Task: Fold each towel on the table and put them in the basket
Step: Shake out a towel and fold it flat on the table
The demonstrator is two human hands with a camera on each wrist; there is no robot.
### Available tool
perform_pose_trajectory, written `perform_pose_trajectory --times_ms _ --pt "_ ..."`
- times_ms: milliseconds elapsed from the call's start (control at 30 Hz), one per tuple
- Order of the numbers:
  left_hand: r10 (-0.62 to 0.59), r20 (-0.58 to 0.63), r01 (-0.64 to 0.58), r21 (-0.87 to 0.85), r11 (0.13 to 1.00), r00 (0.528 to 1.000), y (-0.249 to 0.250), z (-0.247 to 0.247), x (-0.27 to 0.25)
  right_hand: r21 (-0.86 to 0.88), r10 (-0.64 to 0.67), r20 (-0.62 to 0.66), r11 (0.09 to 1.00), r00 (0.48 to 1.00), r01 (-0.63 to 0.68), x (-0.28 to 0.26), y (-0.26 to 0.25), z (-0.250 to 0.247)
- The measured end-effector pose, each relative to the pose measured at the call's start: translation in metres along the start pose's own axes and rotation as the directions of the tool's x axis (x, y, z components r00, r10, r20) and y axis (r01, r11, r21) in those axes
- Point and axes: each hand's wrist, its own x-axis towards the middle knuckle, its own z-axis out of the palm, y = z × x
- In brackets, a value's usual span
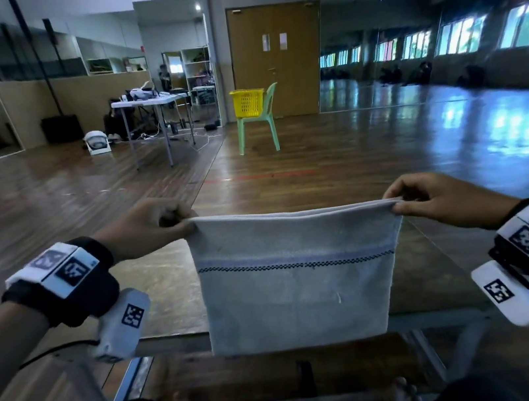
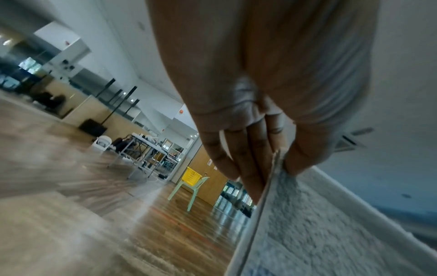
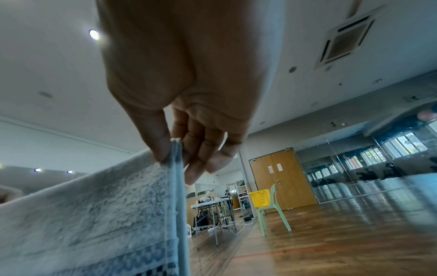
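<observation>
A pale grey towel with a blue band and a dark checked line hangs doubled in the air above the table. My left hand pinches its top left corner. My right hand pinches the top right corner, so the top edge is stretched taut between them. In the left wrist view the towel runs away from thumb and fingers. The right wrist view shows the thumb pressing the towel edge against the fingers. A yellow basket sits far off on a green chair.
The wooden table top with a metal frame lies below the towel, and my knees are under its near edge. A white folding table with gear and cables stands at the back left. Brown double doors are behind the chair. Wide wooden floor lies between.
</observation>
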Motion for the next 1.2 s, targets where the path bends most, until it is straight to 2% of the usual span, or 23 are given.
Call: perform_pose_trajectory --times_ms 100,233,300,367,400,467,533,600,667,700,767,833,900,933,1000,1033,1100,1200 --pt "-0.021 -0.004 0.020 -0.220 0.975 1.000 0.002 -0.008 -0.002 0.105 0.026 -0.029 0.994 0.999 -0.023 -0.003 -0.008 -0.010" --pt "-0.040 -0.034 0.027 -0.332 0.943 0.999 -0.009 -0.011 0.005 0.230 0.058 -0.031 0.972 0.998 -0.049 0.003 -0.008 -0.014" --pt "-0.071 0.029 0.076 -0.270 0.960 0.997 -0.015 -0.009 0.012 0.193 0.082 0.042 0.977 0.996 -0.088 0.013 0.001 -0.009" --pt "-0.097 0.060 0.103 -0.101 0.990 0.993 -0.023 -0.002 0.021 0.086 0.099 0.136 0.990 0.986 -0.112 0.027 0.013 0.001" --pt "-0.097 0.036 0.097 0.003 0.995 0.995 -0.031 0.000 0.027 0.035 0.101 0.159 0.994 0.982 -0.108 0.035 0.019 0.008" --pt "-0.063 -0.090 0.077 0.160 0.984 0.994 -0.036 0.006 0.038 -0.034 0.086 0.061 0.996 0.994 -0.084 0.053 0.031 0.019" --pt "0.039 -0.256 0.029 0.257 0.966 0.966 -0.035 0.009 0.050 -0.034 0.058 -0.161 0.997 0.985 -0.064 0.067 0.033 0.023" --pt "0.105 -0.388 0.004 0.268 0.963 0.916 -0.034 0.009 0.057 0.001 0.028 -0.357 1.000 0.934 -0.029 0.077 0.031 0.023" --pt "0.168 -0.439 -0.062 0.245 0.968 0.882 -0.035 0.009 0.059 0.046 0.021 -0.449 0.999 0.893 -0.001 0.080 0.032 0.023" --pt "0.185 -0.440 -0.094 0.221 0.971 0.879 -0.035 0.011 0.058 0.066 0.020 -0.456 0.998 0.890 0.012 0.079 0.034 0.024" --pt "0.167 -0.389 -0.117 0.148 0.982 0.906 -0.041 0.018 0.050 0.089 0.004 -0.401 0.995 0.916 0.035 0.071 0.039 0.030" --pt "0.127 -0.276 -0.111 0.073 0.991 0.953 -0.058 0.030 0.035 0.089 -0.005 -0.258 0.996 0.966 0.029 0.057 0.048 0.043" --pt "0.040 -0.086 -0.033 0.076 0.997 0.996 -0.082 0.049 0.017 0.066 0.035 -0.062 0.997 0.997 -0.031 0.039 0.060 0.063" --pt "-0.033 0.031 0.030 0.095 0.995 0.999 -0.094 0.060 0.008 0.050 0.061 0.037 0.997 0.997 -0.063 0.031 0.070 0.077" --pt "-0.156 0.236 0.126 0.137 0.982 0.959 -0.117 0.083 -0.006 0.028 0.100 0.203 0.994 0.974 -0.108 0.017 0.087 0.104" --pt "-0.190 0.290 0.149 0.160 0.976 0.938 -0.126 0.094 -0.010 0.023 0.115 0.266 0.992 0.957 -0.126 0.012 0.095 0.117" --pt "-0.218 0.322 0.161 0.196 0.967 0.921 -0.140 0.112 -0.012 0.037 0.144 0.325 0.986 0.935 -0.165 0.007 0.106 0.141" --pt "-0.260 0.282 0.203 0.218 0.955 0.923 -0.159 0.126 0.000 0.050 0.186 0.312 0.976 0.932 -0.212 0.014 0.121 0.164"
